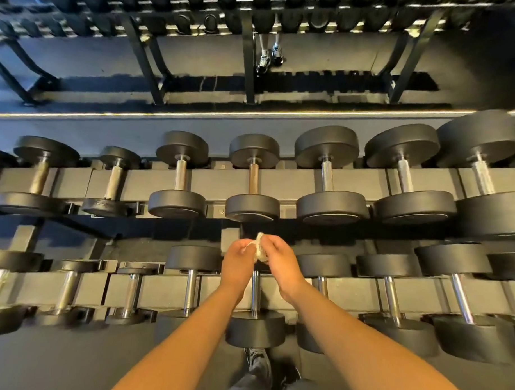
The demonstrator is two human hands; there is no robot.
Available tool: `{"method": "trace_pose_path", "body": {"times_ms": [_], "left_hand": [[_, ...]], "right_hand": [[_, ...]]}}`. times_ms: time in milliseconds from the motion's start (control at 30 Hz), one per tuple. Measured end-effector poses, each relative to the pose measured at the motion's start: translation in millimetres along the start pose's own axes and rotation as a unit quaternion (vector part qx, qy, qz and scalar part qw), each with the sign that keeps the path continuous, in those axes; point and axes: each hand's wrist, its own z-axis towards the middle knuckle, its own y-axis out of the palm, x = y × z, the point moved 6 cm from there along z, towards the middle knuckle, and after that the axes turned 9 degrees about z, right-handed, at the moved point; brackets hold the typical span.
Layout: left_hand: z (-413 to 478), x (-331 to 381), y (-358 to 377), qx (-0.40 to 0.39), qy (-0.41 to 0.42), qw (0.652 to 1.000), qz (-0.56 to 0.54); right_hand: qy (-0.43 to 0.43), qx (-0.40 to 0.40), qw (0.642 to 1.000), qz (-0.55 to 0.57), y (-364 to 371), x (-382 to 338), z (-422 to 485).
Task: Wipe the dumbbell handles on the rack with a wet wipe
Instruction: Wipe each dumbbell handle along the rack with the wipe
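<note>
Head camera, and both hands were up in the middle of the picture! The left hand point(238, 262) and the right hand point(280, 261) met fingertip to fingertip. The wet wipe point(260, 249) sat bunched between them, a small pale wad. Curled fingers pinched it from both sides, and its top poked up above the knuckles.

The wipe hung in front of the dark gap between the two tiers of the rack point(216, 178), apart from every handle in sight. Straight below the hands, on the lower tier, a chrome handle point(255, 294) showed between the two wrists, with its near head point(256, 329) toward the person. Straight above, on the upper tier, lay the brownish handle point(253, 178) of another dumbbell.

And the rack was loaded! The upper tier carried a row of black round-headed dumbbells lying side by side across the beam, with bigger heads toward the right. The lower tier carried its own row with shiny handles.

Beyond it ran a lit strip point(253, 114), then what looked like a mirrored rack and a pair of legs in sneakers point(270, 56). Down at the bottom edge sat the person's own dark shoe point(257, 361).
</note>
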Motion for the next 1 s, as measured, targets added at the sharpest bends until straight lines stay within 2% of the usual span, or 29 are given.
{"method": "trace_pose_path", "body": {"times_ms": [100, 200, 367, 600, 733, 900, 1000], "left_hand": [[-27.6, -23.5, 6.6, 0.016, -0.018, 1.0, -0.009], [-47.6, -48.9, 5.0, 0.056, -0.04, 0.998, -0.014], [-60.4, -90.7, 2.2, 0.044, -0.068, 0.997, 0.008], [-54.9, -121.6, -6.5, 0.023, -0.084, 0.996, 0.016], [-55.2, -138.9, -0.4, -0.002, -0.109, 0.992, -0.061], [-45.3, -151.6, 18.2, -0.027, -0.11, 0.988, -0.107], [-29.4, -167.4, 33.7, -0.034, -0.11, 0.989, -0.096]], "right_hand": [[0.035, 0.003, 0.999, -0.024, -9.4, 26.3, -31.7], [0.066, 0.046, 0.996, -0.027, -21.3, 49.1, -51.7], [0.101, 0.085, 0.99, -0.047, -18.6, 86.0, -66.5], [0.069, 0.122, 0.976, -0.165, -2.5, 109.4, -74.7], [0.036, 0.172, 0.972, -0.158, -2.0, 119.3, -78.6], [0.034, 0.15, 0.981, -0.119, -2.3, 137.7, -62.8], [0.044, 0.121, 0.985, -0.112, -3.9, 152.9, -40.5]]}}
